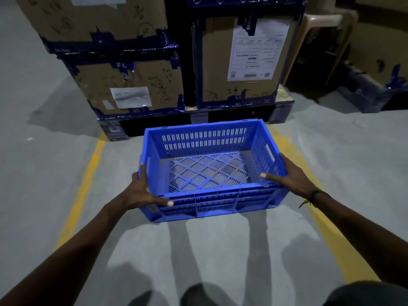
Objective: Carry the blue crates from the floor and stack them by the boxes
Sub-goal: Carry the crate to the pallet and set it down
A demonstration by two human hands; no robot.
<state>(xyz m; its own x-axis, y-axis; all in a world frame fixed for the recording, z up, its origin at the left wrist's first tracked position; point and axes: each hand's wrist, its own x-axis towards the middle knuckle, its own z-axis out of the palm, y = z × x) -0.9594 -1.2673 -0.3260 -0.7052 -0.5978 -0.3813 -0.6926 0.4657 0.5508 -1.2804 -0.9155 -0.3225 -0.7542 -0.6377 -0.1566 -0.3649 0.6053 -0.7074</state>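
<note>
An empty blue slotted crate [207, 164] is held in front of me, just short of the pallet of boxes. My left hand [143, 191] grips its near left corner, thumb along the front wall. My right hand [289, 175] grips the near right corner, thumb over the rim. Whether the crate touches the floor I cannot tell. Taped cardboard boxes [132, 89] are stacked on a pallet [198, 117] right behind the crate.
A tall box with a white label [242, 60] stands on the pallet's right half. Yellow floor lines [88, 173] run either side of the crate. A beige plastic chair [320, 25] and more dark boxes sit at the far right. Grey concrete floor lies around.
</note>
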